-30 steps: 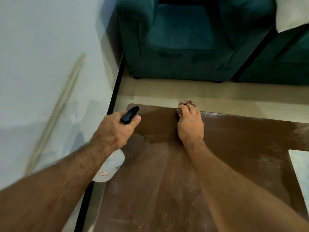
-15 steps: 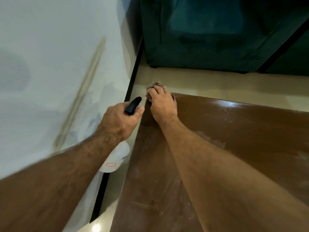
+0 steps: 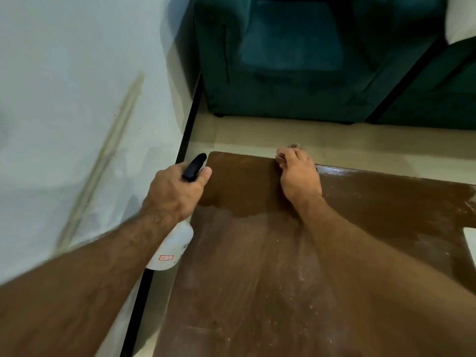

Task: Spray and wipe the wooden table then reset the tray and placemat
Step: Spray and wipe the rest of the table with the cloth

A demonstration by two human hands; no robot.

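The brown wooden table fills the lower middle of the head view; its far strip looks dark and wet, its near part dull and speckled with crumbs. My left hand grips a white spray bottle with a black nozzle, held over the table's left edge. My right hand presses a small brownish cloth flat at the table's far edge; only a tuft of the cloth shows past the fingertips. A white corner, maybe the tray or placemat, shows at the right edge.
A pale wall with a black skirting strip runs close along the table's left side. Dark green sofas stand beyond a band of beige floor behind the table.
My right hand has slid the cloth from the table's far left corner back to the right along the far edge. The left hand with the bottle stays at the left edge.
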